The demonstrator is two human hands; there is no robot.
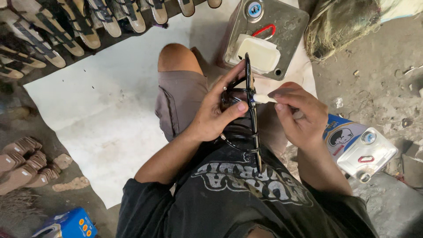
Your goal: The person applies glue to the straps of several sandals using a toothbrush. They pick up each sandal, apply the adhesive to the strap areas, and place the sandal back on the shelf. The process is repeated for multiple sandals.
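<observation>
While edge-up over the lap, a black strappy sandal (246, 119) is gripped by the left hand (216, 117); a white-tipped brush (264, 98) is pinched by the right hand (297, 114) against its rim.

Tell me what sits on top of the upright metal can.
A white tub of pale paste rests on the metal can, beside its red handle and cap. The surface under the tub is hidden.

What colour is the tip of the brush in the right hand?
White, or off-white: the brush tip shows best in the head view, against the black sandal.
</observation>
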